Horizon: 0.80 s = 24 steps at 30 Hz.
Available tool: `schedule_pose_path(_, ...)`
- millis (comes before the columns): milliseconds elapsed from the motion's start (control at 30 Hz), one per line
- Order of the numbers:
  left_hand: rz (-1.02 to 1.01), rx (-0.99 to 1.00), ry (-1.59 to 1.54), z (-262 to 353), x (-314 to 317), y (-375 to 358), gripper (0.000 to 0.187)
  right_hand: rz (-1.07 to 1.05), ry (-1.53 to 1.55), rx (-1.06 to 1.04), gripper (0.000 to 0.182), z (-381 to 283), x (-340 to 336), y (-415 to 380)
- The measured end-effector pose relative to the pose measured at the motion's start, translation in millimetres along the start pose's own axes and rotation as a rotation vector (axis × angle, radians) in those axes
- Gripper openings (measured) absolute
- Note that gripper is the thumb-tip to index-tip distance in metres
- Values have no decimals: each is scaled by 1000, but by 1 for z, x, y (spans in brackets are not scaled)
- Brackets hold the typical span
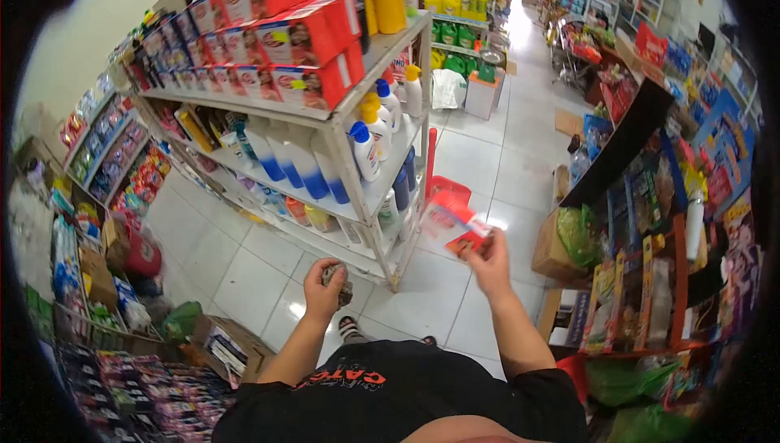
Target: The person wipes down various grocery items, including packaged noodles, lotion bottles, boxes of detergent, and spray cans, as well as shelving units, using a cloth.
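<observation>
My left hand is closed around a crumpled grey-brown rag, held low in front of the shelf rack. Out to the right, my right hand pinches a red and white box by its near corner. The box is tilted and partly smeared by motion, so its print is hard to read. Similar red and white boxes are stacked on the rack's top shelf. Below them stand white pump bottles and white-and-blue bottles.
A red plastic item sits on the tiled floor beyond the box. At right, shelving holds goods, with a cardboard carton and green bag beside it. An opened carton lies at lower left. Shopping carts stand far back.
</observation>
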<state>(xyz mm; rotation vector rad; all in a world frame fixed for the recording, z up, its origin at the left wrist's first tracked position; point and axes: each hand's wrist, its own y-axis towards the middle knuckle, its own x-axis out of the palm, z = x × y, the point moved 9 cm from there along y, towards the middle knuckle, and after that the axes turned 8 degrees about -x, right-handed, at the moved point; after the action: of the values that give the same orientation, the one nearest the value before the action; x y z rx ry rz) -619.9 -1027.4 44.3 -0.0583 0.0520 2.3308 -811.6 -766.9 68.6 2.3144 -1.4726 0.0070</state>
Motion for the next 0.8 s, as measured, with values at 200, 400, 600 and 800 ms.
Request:
schedule_pose_path(200, -47, 180, 188, 5, -28, 16, 18, 190, 216, -356, 76, -99, 15, 64)
schedule_pose_path(400, 10, 355, 284, 40, -99, 38, 19, 30, 238, -691, 62, -191, 88, 158)
schedule_pose_path(600, 134, 249, 213, 25, -187, 61, 17, -249, 345, -763, 57, -261, 174, 233)
schedule_pose_path(800, 361, 325, 491, 27, -270, 45, 19, -108, -365, -752, 52, -218, 146, 338)
